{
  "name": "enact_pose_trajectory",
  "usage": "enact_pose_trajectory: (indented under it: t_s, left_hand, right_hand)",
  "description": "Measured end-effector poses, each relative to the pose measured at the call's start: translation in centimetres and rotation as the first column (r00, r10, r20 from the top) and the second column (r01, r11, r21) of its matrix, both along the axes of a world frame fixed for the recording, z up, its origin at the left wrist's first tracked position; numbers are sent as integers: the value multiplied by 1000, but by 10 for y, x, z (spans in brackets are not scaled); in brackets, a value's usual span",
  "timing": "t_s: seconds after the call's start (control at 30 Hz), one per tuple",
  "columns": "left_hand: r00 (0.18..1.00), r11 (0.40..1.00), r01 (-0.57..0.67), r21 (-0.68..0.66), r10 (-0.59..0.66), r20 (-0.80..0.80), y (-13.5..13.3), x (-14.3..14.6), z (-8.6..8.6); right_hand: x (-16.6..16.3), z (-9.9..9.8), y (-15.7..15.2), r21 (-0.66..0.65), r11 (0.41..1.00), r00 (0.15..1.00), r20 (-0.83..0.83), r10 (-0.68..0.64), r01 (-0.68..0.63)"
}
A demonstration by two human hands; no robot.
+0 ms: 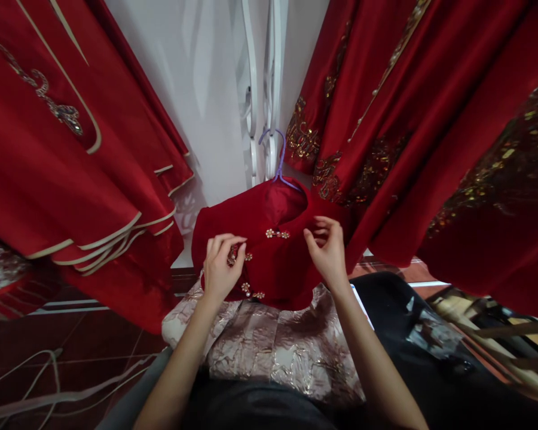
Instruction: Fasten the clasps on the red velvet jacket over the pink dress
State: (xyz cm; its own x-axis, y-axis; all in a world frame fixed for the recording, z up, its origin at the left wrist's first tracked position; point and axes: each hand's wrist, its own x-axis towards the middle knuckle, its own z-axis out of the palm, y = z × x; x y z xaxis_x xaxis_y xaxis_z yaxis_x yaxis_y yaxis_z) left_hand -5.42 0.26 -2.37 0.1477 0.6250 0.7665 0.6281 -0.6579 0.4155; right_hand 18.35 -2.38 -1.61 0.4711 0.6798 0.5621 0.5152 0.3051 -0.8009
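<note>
A red velvet garment (291,269) with a round neckline hangs from a purple hanger (281,156). Its front carries jewelled flower-shaped clasps, one (277,233) below the neckline and another (253,291) near the hem. My left hand (222,266) is over the garment's left side, thumb and forefinger tips pinched together. A further jewelled clasp (248,257) shows beside and behind those fingers; whatever they pinch is too small to make out. On the right side, my right hand (329,248) is raised with bent fingers, thumb and forefinger apart, nothing visible between them.
Patterned pale pink fabric (278,346) covers my lap. Red gowns (112,179) hang at left, and sequinned red ones (412,143) at right. White scrollwork metal (251,71) stands behind. A black surface (385,316) holds a clear plastic bag (434,334). Pale cables (58,394) cross the floor.
</note>
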Motion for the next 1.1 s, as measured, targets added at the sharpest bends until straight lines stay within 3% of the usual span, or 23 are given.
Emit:
enact_pose_trajectory:
  t_s: [0.1, 0.13, 0.2, 0.27, 0.33, 0.43, 0.57, 0.7, 0.8, 0.93, 1.1]
  left_hand:
    - [999, 998, -12, 60, 9, 35, 13, 30, 41]
    - [997, 997, -39, 60, 34, 72, 17, 44, 51]
    - [992, 995, -94, 23, 92, 91, 26, 70, 62]
    - [986, 987, -155, -35, 156, 56, 33, 89, 62]
    - [981, 978, -194, -76, 194, -1, 39, 95, 55]
    - [971, 967, -239, -87, 237, -32, 42, 78, 42]
    - [939, 936, -338, -96, 342, 27, 43, 31, 37]
    - [935, 920, -354, -170, 352, -43, 58, -6, 53]
    - [922, 912, -380, -152, 360, -142, 74, -19, 72]
    - [872, 857, -486, -174, 461, -166, 95, -27, 86]
    - [866, 789, -492, -368, 400, -299, 123, -50, 81]
  right_hand:
    - [-10, 25, 9, 163, 972, 977, 106, -186, 168]
    - [-16, 33, 13, 183, 974, 979, 132, -157, 131]
    - [-29, 41, 20, 148, 987, 987, 154, 34, -57]
    - [-40, 40, 24, 32, 969, 965, 105, 242, -246]
    - [-45, 33, 22, -84, 955, 954, 73, 291, -285]
    - [-37, 23, 10, -130, 986, 978, 162, 129, -108]
    - [-8, 23, -4, -156, 984, 967, 253, -40, 82]
    - [24, 37, -1, -265, 948, 926, 371, -68, 176]
    - [45, 52, 8, -318, 906, 882, 457, -113, 281]
    - [70, 68, 27, -402, 834, 807, 585, -83, 377]
    - [95, 73, 42, -597, 740, 759, 625, 185, 311]
